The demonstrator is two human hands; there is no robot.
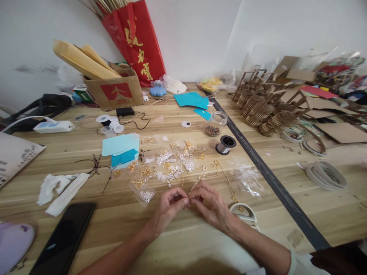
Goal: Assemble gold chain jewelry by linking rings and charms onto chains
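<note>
My left hand (171, 206) and my right hand (210, 204) meet at the fingertips low in the middle of the view, both in a pinch. Between them is the near end of a thin gold chain (197, 181), which runs away from my fingers to a ring-shaped clasp on the table. What exactly each fingertip grips is too small to make out. Just beyond lie small bags of silver beads (174, 172) and gold findings (138, 183). To the right of my right hand rests another gold chain (228, 184), its lower end near a white-rimmed ring-shaped object (243, 212).
A wire spool (225, 145) and a jar of beads (213, 130) stand behind the chains. A dark strip (266, 172) crosses the table at right, with wooden lantern-like baskets (266, 105) beyond. A phone (64, 236) lies at left, blue sheets (120, 146) behind it.
</note>
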